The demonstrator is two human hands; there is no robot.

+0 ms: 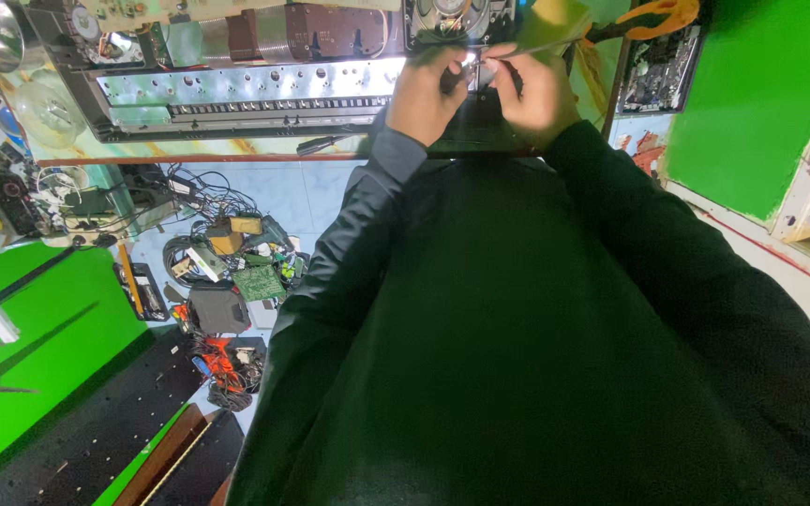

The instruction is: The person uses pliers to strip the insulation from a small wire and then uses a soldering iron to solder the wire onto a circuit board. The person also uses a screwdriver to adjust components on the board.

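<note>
Far to my left a heap of tangled wires and a green circuit board (258,281) lay on the pale floor, beside a grey box (217,309). Above them on the bench sat an opened metal chassis (246,94), its perforated silver panel facing me, with a speaker (454,14) at its right end. My left hand (428,94) was raised at that end of the chassis, fingers curled together around something small and shiny, perhaps a wire end (473,62), though it was too tiny for me to tell. My right hand (536,89) met it there, fingers pinched on a thin metal tool (536,47) whose tip touched the same spot. Further right an orange-handled tool (653,17) lay beside a dark board (663,70).
</note>
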